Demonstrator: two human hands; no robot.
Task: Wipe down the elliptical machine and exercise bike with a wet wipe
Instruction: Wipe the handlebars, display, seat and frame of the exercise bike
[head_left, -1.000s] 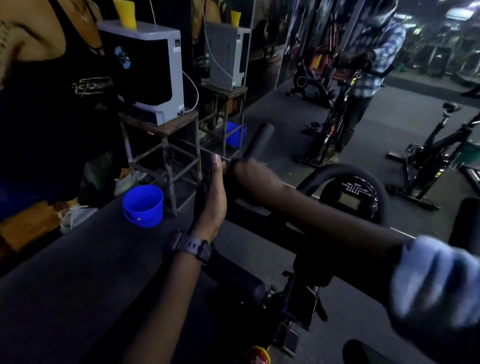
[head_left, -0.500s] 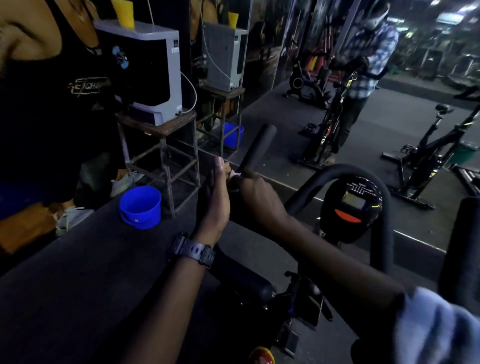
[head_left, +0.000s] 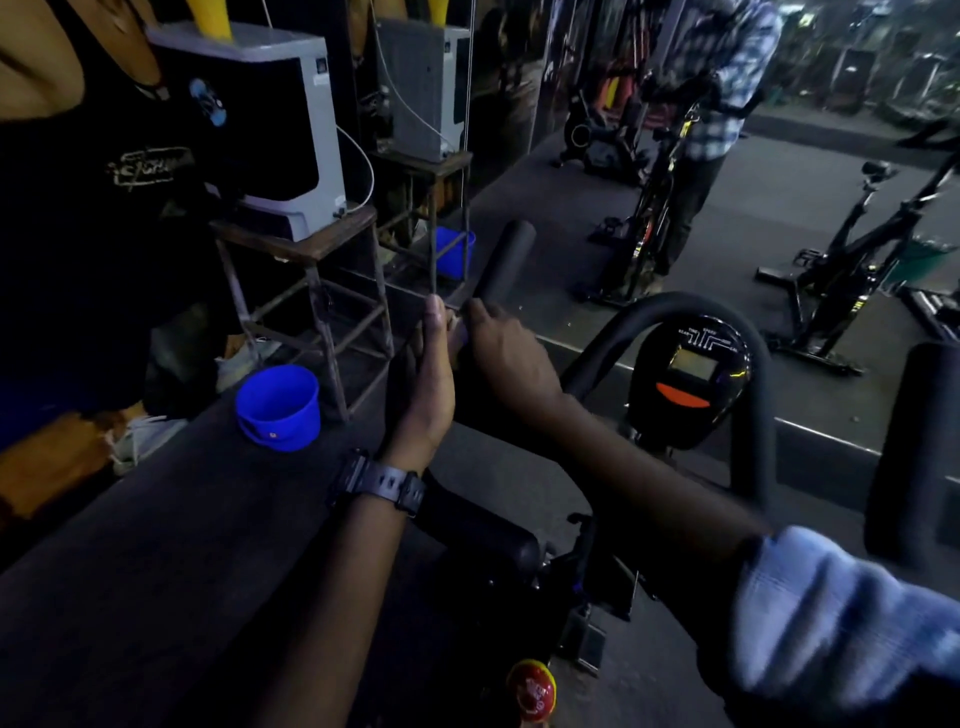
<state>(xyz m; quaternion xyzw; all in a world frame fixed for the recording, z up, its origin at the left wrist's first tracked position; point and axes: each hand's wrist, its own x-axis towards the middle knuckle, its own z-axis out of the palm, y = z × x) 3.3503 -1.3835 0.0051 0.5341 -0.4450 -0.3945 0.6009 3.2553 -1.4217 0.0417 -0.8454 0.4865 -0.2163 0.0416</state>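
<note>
From the head view, a black foam-covered handlebar grip (head_left: 506, 262) of the exercise machine is seen rising from the hands, its long axis slanting up and to the far right, free end pointing away. The right hand (head_left: 511, 356) is clenched around its lower end; the left hand (head_left: 428, 384) is pressed flat beside it, fingers extended. A wipe cannot be made out between them. A black oval console (head_left: 688, 379) is mounted to the right. The right hand is judged nearer the unwiped far end.
</note>
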